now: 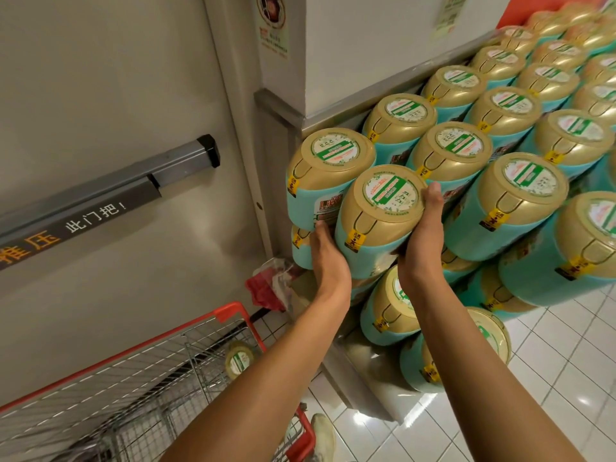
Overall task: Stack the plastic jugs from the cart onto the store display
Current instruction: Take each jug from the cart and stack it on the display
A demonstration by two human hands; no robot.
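Cart [166, 336], lower left of frame: wire mesh basket with a red plastic rim. Contents visible: one second jug [238, 360], standing upright, seen from above through the mesh.

Display [520, 195], centre to upper right: jugs stacked in tiers and rows against a white wall, each with a teal body, a rounded gold top with a moulded handle, a round green-and-white label and a yellow tag.

Jug [376, 215], centre of frame: same type, at the display's front left corner, touching its neighbour on the top tier. Whether it bears on the tier below cannot be told.

Left hand [328, 251] grips the jug's lower left side, fingers hidden behind it. Right hand [423, 235] wraps the right side, thumb on the gold rim.

Floor [550, 378]: glossy white tile. Door [100, 78], left: smooth grey, with a metal bar [133, 181].
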